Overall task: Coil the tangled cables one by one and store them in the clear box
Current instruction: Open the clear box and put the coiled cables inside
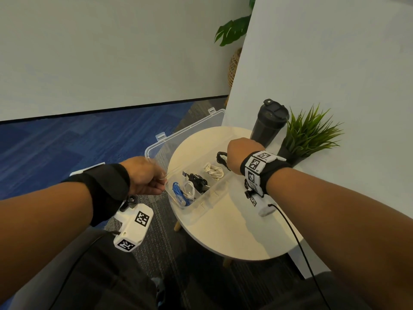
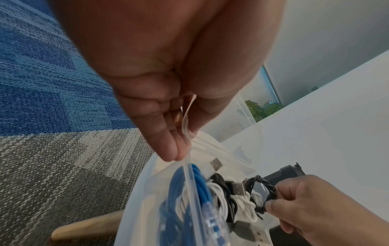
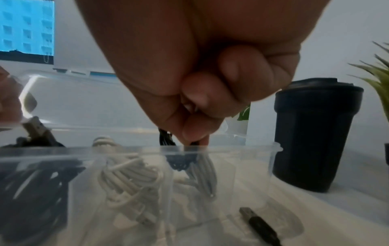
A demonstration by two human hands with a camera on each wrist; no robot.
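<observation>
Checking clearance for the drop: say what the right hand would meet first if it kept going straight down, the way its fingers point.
Probably the white coiled cable in the clear box, beneath the black coiled cable that the right hand pinches; depth is unclear.

- In the head view, the right hand hid its own fingers and most of the black cable it pinched.
- The left hand covered the clear box corner it gripped.
- In the right wrist view, the box wall blurred the cable's lower loops below the grip.
</observation>
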